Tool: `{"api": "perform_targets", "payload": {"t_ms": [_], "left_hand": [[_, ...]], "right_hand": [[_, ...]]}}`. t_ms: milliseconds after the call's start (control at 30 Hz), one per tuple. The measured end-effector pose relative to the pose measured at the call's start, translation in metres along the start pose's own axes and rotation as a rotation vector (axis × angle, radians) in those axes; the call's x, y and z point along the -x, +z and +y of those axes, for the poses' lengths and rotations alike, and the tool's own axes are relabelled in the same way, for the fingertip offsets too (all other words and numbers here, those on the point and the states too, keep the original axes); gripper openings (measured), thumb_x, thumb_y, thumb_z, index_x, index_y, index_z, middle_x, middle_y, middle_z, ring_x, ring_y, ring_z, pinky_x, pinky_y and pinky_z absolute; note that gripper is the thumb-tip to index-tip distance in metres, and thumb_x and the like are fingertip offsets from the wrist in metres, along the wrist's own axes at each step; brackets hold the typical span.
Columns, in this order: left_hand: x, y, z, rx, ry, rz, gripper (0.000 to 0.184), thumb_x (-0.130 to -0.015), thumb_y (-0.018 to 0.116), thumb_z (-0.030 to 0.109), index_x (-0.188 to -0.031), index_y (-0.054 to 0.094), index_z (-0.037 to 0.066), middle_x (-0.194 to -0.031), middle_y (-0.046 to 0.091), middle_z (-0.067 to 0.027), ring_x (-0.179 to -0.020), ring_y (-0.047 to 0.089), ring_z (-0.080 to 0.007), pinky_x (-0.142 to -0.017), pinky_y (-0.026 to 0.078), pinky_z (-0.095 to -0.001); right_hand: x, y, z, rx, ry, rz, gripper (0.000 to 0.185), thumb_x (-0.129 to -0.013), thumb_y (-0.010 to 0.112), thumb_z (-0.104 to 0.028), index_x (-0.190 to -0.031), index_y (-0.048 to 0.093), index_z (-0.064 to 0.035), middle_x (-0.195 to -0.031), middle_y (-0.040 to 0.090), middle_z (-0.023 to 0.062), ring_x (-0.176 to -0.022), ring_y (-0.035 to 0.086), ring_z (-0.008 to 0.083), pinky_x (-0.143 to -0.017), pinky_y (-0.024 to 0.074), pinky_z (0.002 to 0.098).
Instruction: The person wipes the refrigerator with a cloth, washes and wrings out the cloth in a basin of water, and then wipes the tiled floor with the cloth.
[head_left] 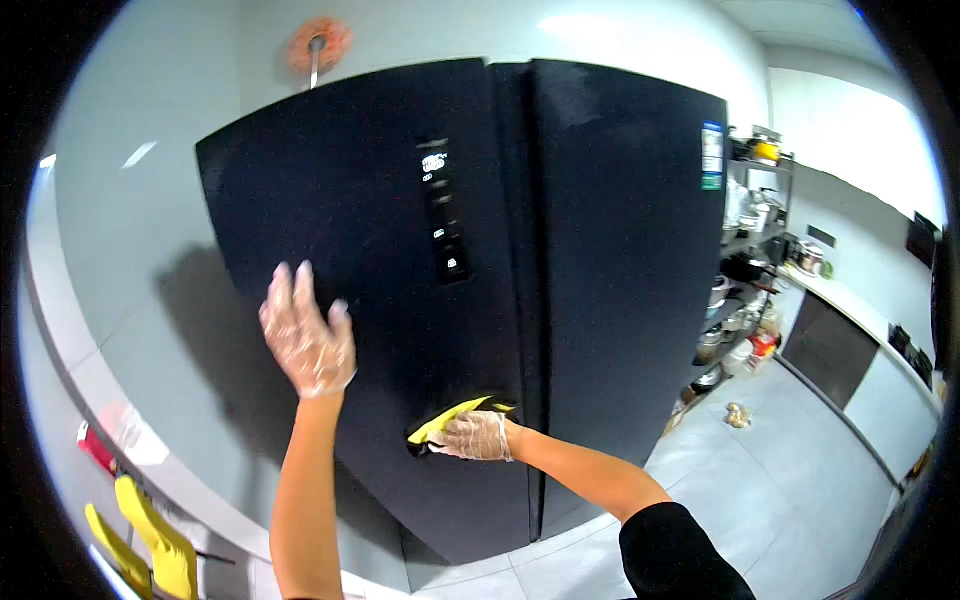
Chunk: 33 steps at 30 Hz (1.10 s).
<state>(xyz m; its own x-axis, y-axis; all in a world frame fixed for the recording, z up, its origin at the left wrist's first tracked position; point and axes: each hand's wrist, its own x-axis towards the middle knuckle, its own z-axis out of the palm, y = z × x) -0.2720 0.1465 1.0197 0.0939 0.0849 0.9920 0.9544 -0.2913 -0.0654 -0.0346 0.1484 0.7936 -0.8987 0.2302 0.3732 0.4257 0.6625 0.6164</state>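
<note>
A tall dark refrigerator (620,270) with two doors fills the middle of the view, and a lit display panel (445,215) is on its left door. My right hand (472,436), in a clear plastic glove, presses a yellow cloth (450,415) against the lower part of that door. My left hand (308,335), also gloved in clear plastic, is raised at the left edge of the same door with its fingers spread and nothing in it. Whether its palm touches the door I cannot tell.
Metal shelves (745,240) with pots and containers stand right of the refrigerator. A counter (850,310) with a cooker runs farther right. A small bundle (738,415) lies on the tiled floor. Yellow objects (155,540) are at the lower left; an orange round brush-like thing (318,45) shows above.
</note>
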Motion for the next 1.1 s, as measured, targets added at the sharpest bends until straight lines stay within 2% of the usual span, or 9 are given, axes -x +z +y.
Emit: {"api": "perform_targets", "payload": {"t_ms": [67,100,167,367,533,600,800,1000,1100], "left_hand": [[0.026,-0.01,-0.015,-0.085,-0.06,-0.064,0.069,-0.094,0.065,0.032,-0.155,0.041,0.011,-0.161,0.035,-0.0221,-0.146,0.037,-0.0406,-0.12,0.024,-0.0585],[0.041,-0.009,-0.024,-0.084,-0.128,-0.077,0.072,-0.092,0.067,0.035,-0.156,0.04,0.013,-0.162,0.033,-0.0226,-0.148,0.034,-0.0413,-0.12,0.023,-0.0603],[0.064,-0.01,-0.034,-0.006,-0.311,-0.133,0.083,-0.091,0.068,0.046,-0.16,0.034,0.015,-0.164,0.028,-0.0243,-0.151,0.028,-0.0435,-0.122,0.02,-0.0619],[0.104,0.01,-0.039,0.356,-0.546,-0.067,0.104,-0.087,0.077,0.04,-0.164,0.014,0.008,-0.165,0.025,-0.0253,-0.151,0.028,-0.0436,-0.124,0.024,-0.0509],[0.107,0.006,-0.037,0.43,-0.604,-0.093,0.105,-0.086,0.078,0.04,-0.165,0.014,0.012,-0.164,0.026,-0.0272,-0.149,0.03,-0.0465,-0.122,0.025,-0.0522],[0.106,0.009,-0.038,0.444,-0.61,-0.095,0.104,-0.087,0.077,0.042,-0.165,0.013,0.013,-0.166,0.023,-0.0242,-0.151,0.027,-0.0436,-0.124,0.023,-0.0509],[0.107,0.006,-0.035,0.524,-0.627,-0.092,0.103,-0.09,0.075,0.046,-0.166,0.011,0.017,-0.171,0.015,-0.0167,-0.156,0.016,-0.0371,-0.127,0.018,-0.0473],[0.123,0.02,-0.054,0.675,-0.993,-0.17,0.112,-0.076,0.091,0.042,-0.159,0.027,0.002,-0.153,0.042,-0.0279,-0.139,0.046,-0.0359,-0.118,0.035,-0.0442],[0.166,0.048,-0.085,0.776,-1.063,-0.172,0.096,-0.079,0.091,0.027,-0.152,0.036,-0.004,-0.147,0.049,-0.0232,-0.131,0.052,-0.028,-0.113,0.039,-0.0425]], "right_hand": [[0.017,-0.023,0.02,-0.085,0.136,0.059,0.03,-0.09,0.066,-0.024,-0.119,0.071,-0.0226,-0.131,0.06,0.0025,-0.117,0.06,0.0192,-0.101,0.0524,0.0384],[0.032,-0.037,0.043,-0.001,0.069,0.373,0.017,-0.089,0.066,-0.025,-0.104,0.074,-0.0262,-0.126,0.063,0.0018,-0.117,0.06,0.0183,-0.095,0.0552,0.04],[0.033,-0.113,0.08,0.231,0.298,0.245,0.018,-0.087,0.068,-0.025,-0.102,0.072,-0.0344,-0.11,0.07,-0.0033,-0.102,0.067,0.0193,-0.089,0.0576,0.0409],[0.08,-0.254,0.267,0.626,0.981,1.115,0.047,-0.085,0.073,-0.004,-0.131,0.066,-0.0104,-0.131,0.061,0.0181,-0.122,0.057,0.0359,-0.103,0.0469,0.0491],[0.052,-0.277,0.381,0.388,1.681,1.134,0.051,-0.089,0.067,-0.02,-0.14,0.062,-0.0149,-0.133,0.058,0.0168,-0.121,0.058,0.0367,-0.102,0.0496,0.0498],[-0.017,-0.277,0.34,0.702,1.378,1.019,0.049,-0.084,0.074,-0.015,-0.132,0.068,-0.0155,-0.129,0.063,0.0171,-0.115,0.064,0.034,-0.099,0.0533,0.0447],[-0.093,-0.288,0.294,0.17,0.856,0.906,0.056,-0.076,0.076,-0.008,-0.131,0.068,-0.0146,-0.124,0.062,0.018,-0.106,0.062,0.0383,-0.092,0.0534,0.0478],[-0.235,-0.211,0.192,0.093,0.65,0.921,0.046,-0.079,0.07,-0.009,-0.125,0.069,-0.0131,-0.123,0.065,0.0143,-0.102,0.062,0.035,-0.093,0.0515,0.0476],[-0.253,-0.114,0.112,0.101,0.146,0.68,0.034,-0.09,0.063,-0.021,-0.123,0.07,-0.0135,-0.12,0.067,0.0114,-0.108,0.064,0.0337,-0.089,0.0546,0.0472]]}}
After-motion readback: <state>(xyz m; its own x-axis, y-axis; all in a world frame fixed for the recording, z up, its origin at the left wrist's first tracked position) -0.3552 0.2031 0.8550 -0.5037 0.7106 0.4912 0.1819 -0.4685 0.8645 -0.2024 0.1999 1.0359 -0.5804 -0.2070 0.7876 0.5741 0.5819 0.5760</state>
